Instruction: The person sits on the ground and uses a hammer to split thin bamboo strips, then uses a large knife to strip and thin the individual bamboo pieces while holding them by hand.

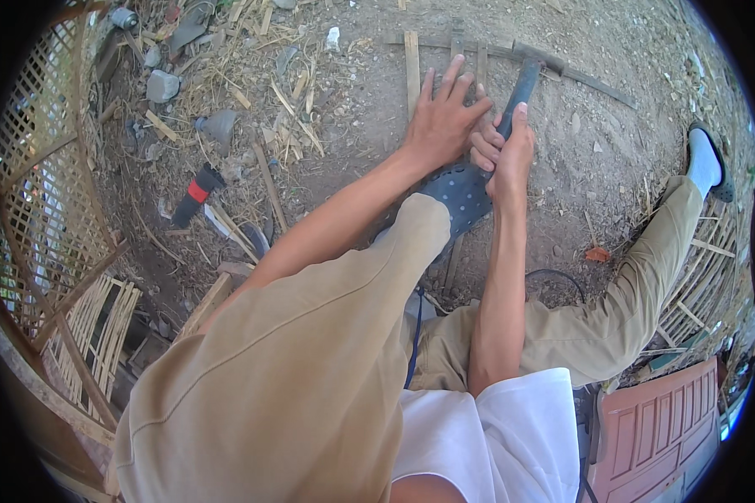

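Observation:
My right hand (505,151) is closed round the dark handle of a hammer (526,84). The hammer's head lies over a long thin wooden strip (600,85) on the dirt. Just left of it, my left hand (446,117) rests with fingers spread on or just above short wooden slats. One pale slat (412,71) stands out beside the left fingers, crossing the long strip at its upper end. Another slat (481,63) lies between the left hand and the hammer head. The fingertips' exact contact with the slats is unclear.
A dark clog (457,197) on my foot is below the hands. Leftward lie a black-and-red cylindrical object (197,194), a stone (163,86) and wood scraps. A woven lattice (38,109) borders the far left. A reddish panelled piece (658,427) sits at lower right.

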Available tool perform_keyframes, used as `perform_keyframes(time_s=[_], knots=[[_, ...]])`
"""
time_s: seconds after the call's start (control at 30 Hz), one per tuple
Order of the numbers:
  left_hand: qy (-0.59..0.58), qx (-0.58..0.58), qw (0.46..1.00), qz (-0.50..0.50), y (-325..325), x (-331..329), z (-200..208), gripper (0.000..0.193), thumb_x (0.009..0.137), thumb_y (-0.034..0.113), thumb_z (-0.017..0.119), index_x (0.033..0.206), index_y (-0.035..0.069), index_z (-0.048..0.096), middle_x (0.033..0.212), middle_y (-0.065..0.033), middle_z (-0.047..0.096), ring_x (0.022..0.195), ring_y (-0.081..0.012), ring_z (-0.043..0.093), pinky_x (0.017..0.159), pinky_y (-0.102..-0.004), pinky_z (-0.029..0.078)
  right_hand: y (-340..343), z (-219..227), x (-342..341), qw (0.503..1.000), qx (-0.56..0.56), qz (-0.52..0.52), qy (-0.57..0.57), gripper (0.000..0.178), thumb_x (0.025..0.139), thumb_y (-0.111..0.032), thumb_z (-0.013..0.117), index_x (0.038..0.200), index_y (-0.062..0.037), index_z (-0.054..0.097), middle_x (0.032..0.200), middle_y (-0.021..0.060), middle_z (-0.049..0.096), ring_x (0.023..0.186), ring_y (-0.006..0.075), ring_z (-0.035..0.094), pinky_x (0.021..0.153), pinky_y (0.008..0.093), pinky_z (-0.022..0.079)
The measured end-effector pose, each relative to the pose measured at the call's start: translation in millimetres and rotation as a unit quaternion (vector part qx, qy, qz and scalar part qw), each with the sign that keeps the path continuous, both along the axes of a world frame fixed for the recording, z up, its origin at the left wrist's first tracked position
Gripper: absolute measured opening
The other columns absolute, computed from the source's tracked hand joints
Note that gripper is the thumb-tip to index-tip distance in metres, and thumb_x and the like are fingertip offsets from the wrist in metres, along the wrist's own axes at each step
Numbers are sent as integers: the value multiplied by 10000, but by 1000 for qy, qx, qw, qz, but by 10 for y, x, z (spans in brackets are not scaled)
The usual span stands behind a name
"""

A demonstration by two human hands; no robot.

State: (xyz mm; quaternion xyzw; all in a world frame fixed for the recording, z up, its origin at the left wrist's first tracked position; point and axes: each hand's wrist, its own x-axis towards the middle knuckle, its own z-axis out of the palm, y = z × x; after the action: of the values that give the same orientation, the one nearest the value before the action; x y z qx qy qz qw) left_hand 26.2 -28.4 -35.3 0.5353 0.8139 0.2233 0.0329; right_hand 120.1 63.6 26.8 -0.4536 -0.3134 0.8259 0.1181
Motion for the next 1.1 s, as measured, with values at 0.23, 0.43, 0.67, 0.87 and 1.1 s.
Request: perform_keyframes(time_s=[0.23, 0.43, 0.67, 0.87, 1.1], knots=[[0, -2, 1000, 1, -10, -9, 17, 355, 961, 322, 674, 1230, 97, 620, 1384, -160, 532, 1513, -400, 324, 1175, -637, 311, 91, 65, 135, 999, -24, -33, 20, 460, 1135, -454, 401, 874, -83, 476, 601, -51, 355, 417, 40, 293, 339, 225, 223], [-18, 13, 1000, 12, -41, -16, 10, 480, 979, 370, 668, 1335, 57, 597, 1400, -153, 548, 1514, -380, 330, 1197, -609, 304, 105, 30, 490, 997, -20, -75, 22, 450, 1127, -462, 433, 896, -79, 482, 608, -46, 353, 422, 38, 289, 339, 228, 216], [-40, 30, 999, 3, -38, -1, 20, 599, 965, 403, 682, 1425, 53, 522, 1421, -146, 560, 1524, -367, 321, 1216, -598, 275, 25, 47, 474, 996, -31, -83, 19, 418, 1117, -438, 479, 920, -70, 500, 610, -53, 349, 426, 29, 284, 339, 217, 205], [-41, 27, 999, 13, -42, -15, -12, 580, 956, 368, 694, 1413, 57, 518, 1417, -143, 565, 1513, -367, 340, 1202, -592, 291, 28, 55, 446, 999, -24, -45, 13, 429, 1129, -450, 442, 912, -80, 477, 616, -47, 357, 426, 38, 297, 347, 223, 218], [-49, 38, 998, 18, -46, -21, -3, 567, 956, 350, 693, 1404, 51, 517, 1413, -146, 560, 1507, -366, 349, 1200, -594, 292, 55, 25, 463, 996, -48, -62, 40, 431, 1127, -448, 450, 913, -76, 485, 615, -47, 357, 428, 34, 295, 344, 218, 215]])
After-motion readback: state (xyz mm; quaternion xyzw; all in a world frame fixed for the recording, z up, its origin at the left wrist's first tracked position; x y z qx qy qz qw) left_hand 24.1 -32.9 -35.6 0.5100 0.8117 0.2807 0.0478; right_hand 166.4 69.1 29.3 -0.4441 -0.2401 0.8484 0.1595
